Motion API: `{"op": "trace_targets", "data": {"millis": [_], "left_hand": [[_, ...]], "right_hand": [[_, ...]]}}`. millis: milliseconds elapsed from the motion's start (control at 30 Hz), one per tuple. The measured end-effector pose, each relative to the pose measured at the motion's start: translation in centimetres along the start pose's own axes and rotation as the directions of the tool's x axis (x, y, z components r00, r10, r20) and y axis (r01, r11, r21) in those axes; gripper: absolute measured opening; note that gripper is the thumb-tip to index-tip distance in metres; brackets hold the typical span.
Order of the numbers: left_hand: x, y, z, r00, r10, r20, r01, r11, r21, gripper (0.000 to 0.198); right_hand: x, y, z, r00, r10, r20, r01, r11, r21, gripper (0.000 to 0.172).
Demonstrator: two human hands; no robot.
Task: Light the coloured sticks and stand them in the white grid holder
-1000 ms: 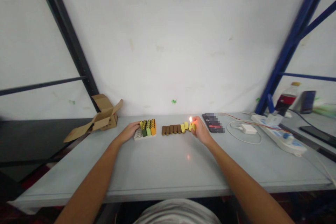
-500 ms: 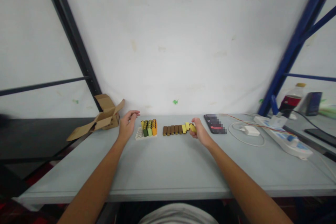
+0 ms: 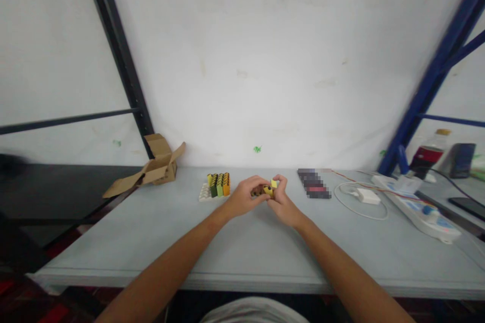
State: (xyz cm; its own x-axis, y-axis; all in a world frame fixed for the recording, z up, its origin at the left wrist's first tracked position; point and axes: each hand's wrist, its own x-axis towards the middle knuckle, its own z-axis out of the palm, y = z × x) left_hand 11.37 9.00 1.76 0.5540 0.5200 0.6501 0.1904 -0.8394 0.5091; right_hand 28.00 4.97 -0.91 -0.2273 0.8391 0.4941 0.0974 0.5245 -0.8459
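Observation:
Over the middle of the table, my right hand (image 3: 284,204) grips a small yellow block (image 3: 269,191) with dark marks on its end. My left hand (image 3: 244,196) reaches in from the other side, thumb and fingers curled round the same block. Between my hands, a few brown blocks (image 3: 256,191) show in part; the others of their row are hidden. A yellow piece (image 3: 273,182) pokes out behind my right fingers. To the left, a white pitted tray (image 3: 205,193) holds dark green, light green, orange and yellow blocks (image 3: 220,185) in rows, standing upright with black tops.
An opened cardboard box (image 3: 161,164) lies at the back left. Right of my hands is a dark, partly pixelated phone-like object (image 3: 314,184). Farther right are a white charger (image 3: 368,196) with its cable, a power strip (image 3: 420,212) and a bottle of dark drink (image 3: 428,154).
My left hand has moved right from beside the tray to meet my right hand at the yellow block. My right hand has shifted slightly left with the block. The view has moved a little.

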Motion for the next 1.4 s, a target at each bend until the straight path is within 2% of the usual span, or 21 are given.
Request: {"op": "trace_targets", "data": {"millis": [100,167,200,233,267,300,333,367,400,433,467,500,567,600,667,733,800,933,1033,1200,1400], "left_hand": [[0.2,0.4,0.5,0.999,0.01,0.043,-0.009,0.999,-0.034,0.024],[0.1,0.1,-1.3,0.999,-0.04,0.021,0.04,0.999,0.002,0.026],[0.0,-0.4,-2.7,0.996,-0.079,-0.042,0.08,0.996,0.033,0.027],[-0.2,-1.2,-4.5,0.975,-0.135,-0.175,0.15,0.986,0.073,0.029],[-0.6,-2.2,-6.5,0.921,-0.169,-0.352,0.21,0.974,0.082,0.032],[-1.1,-3.3,-8.6,0.824,-0.172,-0.54,0.252,0.965,0.078,0.035],[-1.7,-4.6,-10.7,0.713,-0.162,-0.682,0.292,0.953,0.08,0.037],[-2.5,-6.0,-12.5,0.615,-0.16,-0.773,0.346,0.935,0.081,0.04],[-3.3,-7.3,-14.1,0.554,-0.179,-0.813,0.401,0.913,0.072,0.042],[-4.0,-8.5,-15.2,0.554,-0.222,-0.802,0.458,0.886,0.072,0.043],[-4.7,-9.6,-16.0,0.595,-0.286,-0.752,0.517,0.852,0.085,0.044],[-5.3,-10.4,-16.4,0.657,-0.351,-0.668,0.546,0.832,0.099,0.045],[-5.9,-11.2,-16.3,0.771,-0.449,-0.451,0.552,0.825,0.122,0.047],[-6.1,-11.3,-16.0,0.809,-0.469,-0.355,0.537,0.834,0.124,0.047],[-6.1,-11.1,-15.5,0.847,-0.48,-0.227,0.515,0.847,0.131,0.047],[-6.0,-10.6,-15.4,0.853,-0.489,-0.183,0.514,0.848,0.128,0.047],[-6.0,-10.2,-15.4,0.846,-0.505,-0.173,0.523,0.849,0.078,0.046],[-6.2,-10.3,-15.3,0.825,-0.544,-0.153,0.546,0.837,-0.032,0.045],[-6.2,-10.6,-14.7,0.82,-0.558,-0.127,0.56,0.828,-0.023,0.04],[-5.9,-10.6,-14.3,0.814,-0.56,-0.154,0.566,0.824,-0.01,0.038],[-5.8,-10.4,-14.3,0.806,-0.567,-0.172,0.577,0.817,0.008,0.039]], "right_hand": [[0.0,0.0,0.4,0.998,-0.025,0.049,0.027,0.999,-0.045,0.052],[0.3,0.3,0.4,0.999,-0.027,0.045,0.031,0.995,-0.091,0.058],[0.5,0.6,0.2,0.999,-0.023,0.025,0.026,0.992,-0.124,0.061],[0.7,1.0,-0.1,1.0,-0.015,-0.007,0.013,0.986,-0.167,0.063],[0.9,1.4,-0.6,0.999,-0.003,-0.046,-0.007,0.976,-0.217,0.061],[1.1,1.9,-1.1,0.997,0.012,-0.079,-0.033,0.962,-0.271,0.056],[1.3,2.4,-1.7,0.995,0.025,-0.1,-0.057,0.944,-0.326,0.05],[1.5,2.9,-2.4,0.993,0.037,-0.111,-0.076,0.923,-0.376,0.043],[1.6,3.4,-3.1,0.992,0.043,-0.116,-0.089,0.901,-0.425,0.038],[1.7,3.8,-3.7,0.992,0.038,-0.124,-0.093,0.876,-0.473,0.035],[1.8,4.1,-4.4,0.991,0.026,-0.129,-0.09,0.849,-0.52,0.036],[1.8,4.4,-4.9,0.992,0.009,-0.124,-0.078,0.821,-0.566,0.039],[1.8,4.8,-5.8,0.997,-0.006,-0.074,-0.043,0.763,-0.645,0.046],[1.8,4.9,-6.1,1.0,0.002,-0.021,-0.015,0.739,-0.673,0.049],[1.8,5.0,-6.4,0.995,0.027,0.099,0.051,0.71,-0.703,0.051],[1.7,5.1,-6.4,0.983,0.041,0.181,0.102,0.698,-0.709,0.05],[1.7,5.2,-6.4,0.978,0.042,0.203,0.119,0.686,-0.717,0.05],[1.7,5.4,-6.2,0.981,0.057,0.183,0.103,0.65,-0.753,0.054],[1.7,5.6,-6.3,0.981,0.075,0.178,0.093,0.625,-0.775,0.057],[1.7,6.1,-6.7,0.98,0.107,0.169,0.074,0.591,-0.804,0.06],[1.7,6.3,-7.4,0.98,0.185,0.077,-0.04,0.557,-0.829,0.063]]}}
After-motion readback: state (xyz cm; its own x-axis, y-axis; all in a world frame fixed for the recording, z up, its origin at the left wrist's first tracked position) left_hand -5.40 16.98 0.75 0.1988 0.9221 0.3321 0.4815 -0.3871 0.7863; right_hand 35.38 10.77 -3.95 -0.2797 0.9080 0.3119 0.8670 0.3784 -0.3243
